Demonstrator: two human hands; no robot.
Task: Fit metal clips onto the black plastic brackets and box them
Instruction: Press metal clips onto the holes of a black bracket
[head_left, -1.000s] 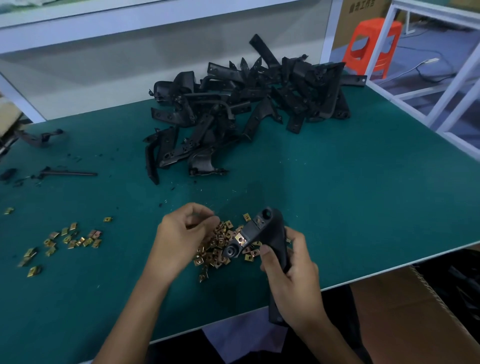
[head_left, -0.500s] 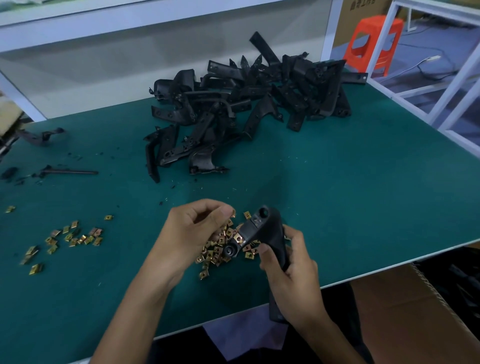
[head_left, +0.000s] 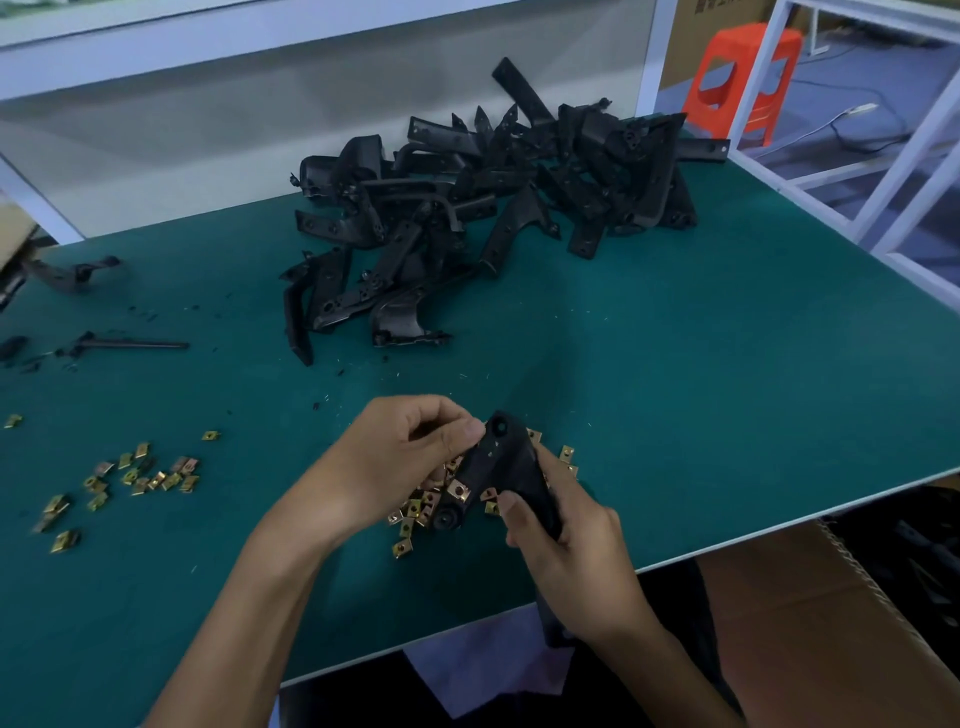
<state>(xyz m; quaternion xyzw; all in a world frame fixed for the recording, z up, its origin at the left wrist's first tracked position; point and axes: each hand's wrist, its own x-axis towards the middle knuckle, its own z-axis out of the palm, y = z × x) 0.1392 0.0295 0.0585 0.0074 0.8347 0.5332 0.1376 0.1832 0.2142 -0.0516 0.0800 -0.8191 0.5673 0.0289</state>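
My right hand (head_left: 566, 551) grips a black plastic bracket (head_left: 506, 467) near the table's front edge. One brass metal clip (head_left: 457, 490) sits fitted on the bracket's lower left tab. My left hand (head_left: 410, 457) has its fingers curled, with the thumb and fingertips pressed against the bracket's upper left edge; whether they pinch a clip is hidden. A heap of loose clips (head_left: 415, 512) lies under both hands. A big pile of black brackets (head_left: 483, 208) covers the back middle of the table.
More clips (head_left: 140, 478) are scattered at the left on the green table mat (head_left: 701, 389). A thin black rod (head_left: 130, 344) and odd black parts lie far left. A cardboard box (head_left: 810, 623) stands below the table's front right edge. An orange stool (head_left: 743, 78) is beyond.
My left hand lifted off the clip heap and moved right up to the bracket's upper edge. The right hand tilted the bracket slightly.
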